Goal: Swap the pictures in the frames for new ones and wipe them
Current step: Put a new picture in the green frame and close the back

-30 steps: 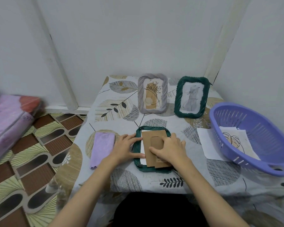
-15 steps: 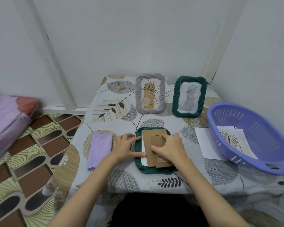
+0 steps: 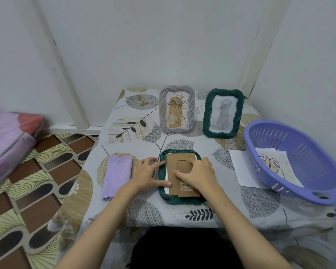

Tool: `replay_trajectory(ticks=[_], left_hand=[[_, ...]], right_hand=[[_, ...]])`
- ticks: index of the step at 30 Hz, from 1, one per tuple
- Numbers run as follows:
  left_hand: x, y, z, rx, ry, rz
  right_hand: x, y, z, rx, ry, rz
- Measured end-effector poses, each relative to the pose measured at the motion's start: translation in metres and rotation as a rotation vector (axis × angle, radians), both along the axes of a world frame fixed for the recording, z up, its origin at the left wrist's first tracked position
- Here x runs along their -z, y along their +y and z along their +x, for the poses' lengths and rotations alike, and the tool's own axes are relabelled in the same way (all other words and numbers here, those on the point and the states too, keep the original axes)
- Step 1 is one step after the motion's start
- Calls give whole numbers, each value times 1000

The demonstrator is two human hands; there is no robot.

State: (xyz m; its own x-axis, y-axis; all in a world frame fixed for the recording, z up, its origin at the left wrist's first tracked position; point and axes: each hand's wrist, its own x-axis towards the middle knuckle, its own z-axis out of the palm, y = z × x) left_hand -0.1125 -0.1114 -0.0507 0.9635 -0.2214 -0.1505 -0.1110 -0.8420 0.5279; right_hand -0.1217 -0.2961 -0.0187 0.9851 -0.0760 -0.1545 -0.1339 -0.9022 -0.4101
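Note:
A dark green woven frame (image 3: 177,199) lies face down near the table's front edge. Its brown cardboard backing (image 3: 177,161) sits in it, with a white sheet edge showing at the left. My right hand (image 3: 199,174) presses flat on the backing, fingers spread. My left hand (image 3: 148,174) rests on the frame's left rim, thumb and forefinger touching the backing's edge. A folded lilac cloth (image 3: 117,176) lies just left of my left hand. At the back stand a grey frame (image 3: 177,109) with a plant drawing and a green frame (image 3: 223,113) with a cat picture.
A purple plastic basket (image 3: 291,140) on the right holds a printed picture (image 3: 273,166). A white sheet (image 3: 241,167) lies partly under its rim. The table (image 3: 182,216) has a leaf-patterned cover, with walls behind and right, and patterned floor to the left.
Both hands stay on the face-down frame; my fingers have shifted slightly on the backing. The camera has tilted a little.

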Motion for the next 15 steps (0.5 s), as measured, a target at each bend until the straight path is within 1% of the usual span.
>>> replay_trajectory(ticks=[5,9,12,15], left_hand=[[-6,5,0,-54,-25,-192],[-8,7,-5,-37,-22,-191],[-9,5,-10,-53,-48,-165],[-10,4,-18,-65,-31,-196]], right_hand=[[-14,-29,-3,37,-62,305],[-11,-47,-11,31,24,357],[-6,-51,-14,9,32,403],[-5,-53,-15,36,61,510]])
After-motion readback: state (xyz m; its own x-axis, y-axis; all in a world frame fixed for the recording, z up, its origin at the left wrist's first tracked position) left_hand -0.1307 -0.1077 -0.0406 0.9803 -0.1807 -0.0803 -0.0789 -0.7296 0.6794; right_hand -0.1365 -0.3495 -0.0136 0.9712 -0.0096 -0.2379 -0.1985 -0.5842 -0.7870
